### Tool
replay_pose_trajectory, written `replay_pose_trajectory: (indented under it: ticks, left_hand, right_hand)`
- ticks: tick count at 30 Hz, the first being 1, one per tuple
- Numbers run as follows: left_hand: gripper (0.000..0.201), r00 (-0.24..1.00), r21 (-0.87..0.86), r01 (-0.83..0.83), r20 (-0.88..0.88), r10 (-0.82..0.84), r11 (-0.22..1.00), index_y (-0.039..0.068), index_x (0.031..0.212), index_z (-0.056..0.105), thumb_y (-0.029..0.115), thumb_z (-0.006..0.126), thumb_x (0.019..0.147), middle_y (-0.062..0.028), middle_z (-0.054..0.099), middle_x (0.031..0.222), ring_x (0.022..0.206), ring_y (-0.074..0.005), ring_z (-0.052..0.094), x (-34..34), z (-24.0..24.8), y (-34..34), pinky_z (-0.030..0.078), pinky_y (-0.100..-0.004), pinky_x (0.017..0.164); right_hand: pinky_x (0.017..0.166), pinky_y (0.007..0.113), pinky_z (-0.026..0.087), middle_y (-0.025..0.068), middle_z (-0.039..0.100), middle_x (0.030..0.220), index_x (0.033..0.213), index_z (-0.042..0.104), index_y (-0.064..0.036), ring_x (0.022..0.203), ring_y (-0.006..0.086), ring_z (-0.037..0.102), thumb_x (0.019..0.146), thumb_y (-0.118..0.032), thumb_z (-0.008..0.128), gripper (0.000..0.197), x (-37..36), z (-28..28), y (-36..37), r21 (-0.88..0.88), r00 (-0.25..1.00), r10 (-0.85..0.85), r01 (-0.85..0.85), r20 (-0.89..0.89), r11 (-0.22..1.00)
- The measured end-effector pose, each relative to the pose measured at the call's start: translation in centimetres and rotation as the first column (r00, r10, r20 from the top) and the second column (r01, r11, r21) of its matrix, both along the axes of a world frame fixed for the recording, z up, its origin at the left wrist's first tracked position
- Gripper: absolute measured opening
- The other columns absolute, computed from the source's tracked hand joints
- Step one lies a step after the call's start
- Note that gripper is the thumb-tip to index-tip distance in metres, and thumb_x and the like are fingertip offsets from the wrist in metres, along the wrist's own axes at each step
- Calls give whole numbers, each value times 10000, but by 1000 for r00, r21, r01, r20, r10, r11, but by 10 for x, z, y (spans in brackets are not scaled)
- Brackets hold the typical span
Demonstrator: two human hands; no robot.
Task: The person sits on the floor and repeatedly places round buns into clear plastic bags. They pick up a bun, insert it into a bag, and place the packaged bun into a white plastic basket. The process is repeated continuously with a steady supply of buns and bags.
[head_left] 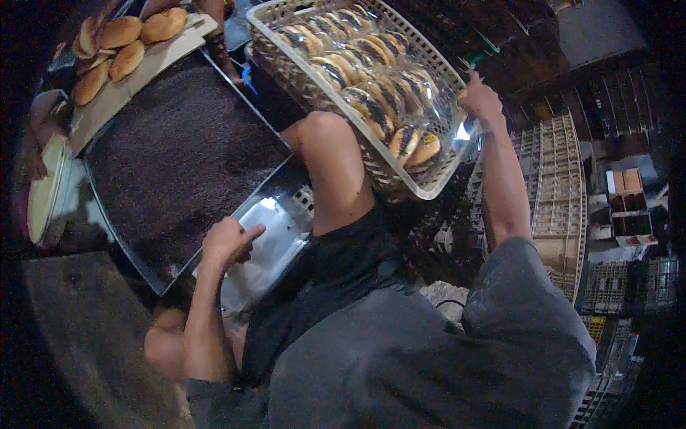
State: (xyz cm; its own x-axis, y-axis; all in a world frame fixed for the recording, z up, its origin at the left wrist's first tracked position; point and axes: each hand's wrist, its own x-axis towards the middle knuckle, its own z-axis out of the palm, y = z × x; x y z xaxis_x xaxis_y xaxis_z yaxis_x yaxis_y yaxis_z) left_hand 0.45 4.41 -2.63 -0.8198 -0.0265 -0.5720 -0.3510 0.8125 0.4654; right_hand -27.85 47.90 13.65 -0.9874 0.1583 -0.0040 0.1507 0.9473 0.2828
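Head fisheye, left of pair: looks steeply down, forward. Grey shirt (364, 357) very near; bread crate (409, 183) at far side. Rim dark, straight edges bowed.

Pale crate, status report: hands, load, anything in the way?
Right hand at right rim of crate, grip unclear. Left hand beside dark-filled tray, nothing visibly held. Crate: bagged buns with dark filling. Bent knee between tray and crate.
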Motion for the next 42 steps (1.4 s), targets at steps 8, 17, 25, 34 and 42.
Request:
replay_pose_trajectory:
  ticks: [8,17,25,34,42]
  left_hand:
    - [520,995,8,-4,102,3,1000,8,594,650,498,705,759,-100,641,571,524,-198,642,4,-13,2,499,-335,563]
    - [407,964,618,-261,120,239,742,26,636,599,369,657,847,3,508,513,414,-65,460,-3,53,-27,329,-246,387]
    - [314,360,418,-358,-763,536,835,11,611,540,186,750,764,-45,447,491,469,-79,369,-7,64,-44,330,-282,434]
    - [759,296,961,-260,175,939,-97,-35,1032,594,678,396,864,-132,656,902,790,-197,632,-2,33,-91,518,-315,723]
    - [286,226,976,-174,166,960,-128,24,1013,607,287,600,903,-87,647,947,838,-182,625,-24,33,-75,531,-341,747]
  right_hand:
    - [871,464,474,242,604,1101,1330,341,-11,999,366,614,756,-464,695,812,-85,-183,102,-382,984,-178,157,-20,911]
    - [917,405,433,188,552,1192,1208,484,44,1089,308,553,790,-488,661,698,-79,-142,7,-458,905,-43,-172,-423,872]
    - [718,443,501,188,649,820,937,621,-32,787,381,632,839,-303,611,288,110,-23,-355,-764,13,953,-602,-302,-234]
    - [570,398,542,142,626,905,986,480,-47,709,292,663,944,-222,456,181,160,-69,-387,-861,769,638,294,-45,-415]
    - [560,289,527,87,574,880,1001,512,-48,664,168,600,943,-244,519,205,178,-89,-317,-857,883,451,332,134,-395]
